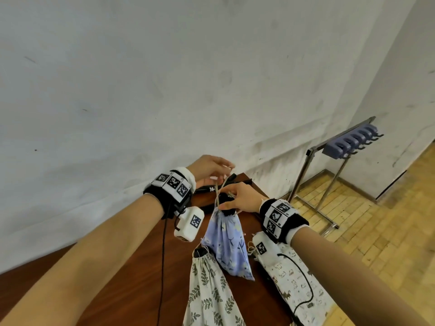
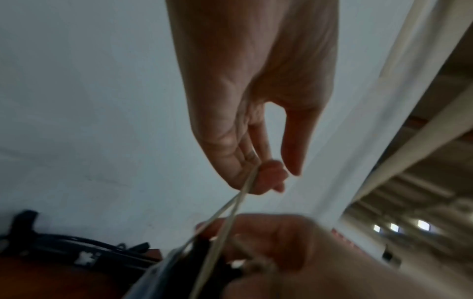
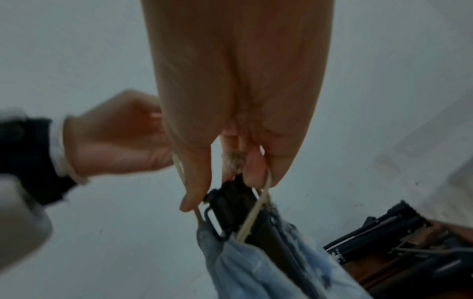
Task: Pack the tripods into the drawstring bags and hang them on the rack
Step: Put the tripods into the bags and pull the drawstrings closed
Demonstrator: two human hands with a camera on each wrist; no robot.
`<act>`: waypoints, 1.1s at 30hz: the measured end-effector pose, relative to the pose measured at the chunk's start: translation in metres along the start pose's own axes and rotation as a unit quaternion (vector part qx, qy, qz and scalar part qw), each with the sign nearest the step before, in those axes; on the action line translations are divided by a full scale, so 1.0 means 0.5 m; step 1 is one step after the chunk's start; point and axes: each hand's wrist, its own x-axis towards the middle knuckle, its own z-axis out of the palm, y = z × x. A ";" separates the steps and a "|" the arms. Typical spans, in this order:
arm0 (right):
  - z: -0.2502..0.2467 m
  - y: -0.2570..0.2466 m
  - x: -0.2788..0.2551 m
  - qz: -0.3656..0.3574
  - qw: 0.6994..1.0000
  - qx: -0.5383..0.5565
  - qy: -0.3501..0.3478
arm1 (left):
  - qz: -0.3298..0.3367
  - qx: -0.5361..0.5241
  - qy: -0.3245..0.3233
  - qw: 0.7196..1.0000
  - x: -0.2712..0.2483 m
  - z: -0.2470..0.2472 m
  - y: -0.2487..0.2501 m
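Observation:
A blue flowered drawstring bag (image 1: 227, 241) hangs above the brown table, with a black tripod top (image 3: 231, 202) sticking out of its mouth. My right hand (image 1: 237, 200) grips that tripod top and the bag's neck (image 3: 220, 238). My left hand (image 1: 211, 169) is raised just above and pinches the beige drawstring (image 2: 239, 200), pulled taut. A leaf-print bag (image 1: 209, 290) with a dark tripod end at its mouth lies on the table. A cat-print bag (image 1: 296, 285) lies to its right. More black tripods (image 1: 222, 188) lie at the table's far end.
A metal rack (image 1: 339, 165) with a row of blue hooks (image 1: 350, 140) stands on the wooden floor to the right, by the white wall. The table's (image 1: 131, 285) right edge runs beside the cat-print bag. A black cable (image 1: 162, 255) hangs from my left wrist.

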 end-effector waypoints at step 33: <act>-0.103 -0.023 -0.040 0.025 0.771 0.629 0.100 | 0.109 0.323 0.021 0.940 0.057 0.090 -0.065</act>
